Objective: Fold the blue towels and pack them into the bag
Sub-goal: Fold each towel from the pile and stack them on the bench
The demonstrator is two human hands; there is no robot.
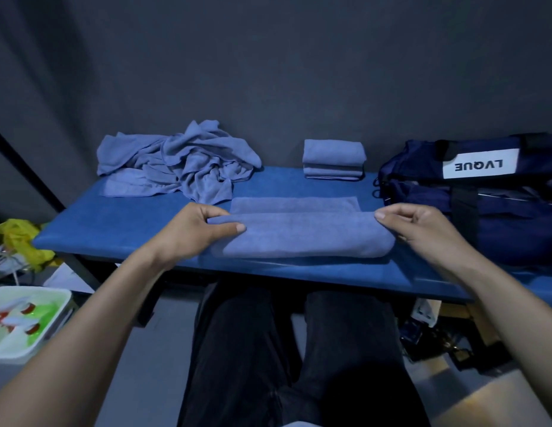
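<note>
Hands, left [198,230] and right [420,224], each grip pinching an end of the soft, long-folded blue terry towel [302,238].

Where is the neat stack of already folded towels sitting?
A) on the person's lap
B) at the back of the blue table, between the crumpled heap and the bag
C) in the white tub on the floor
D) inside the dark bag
B: the folded stack rests on the blue table near the wall, with the crumpled heap to its left and the bag to its right.
</note>
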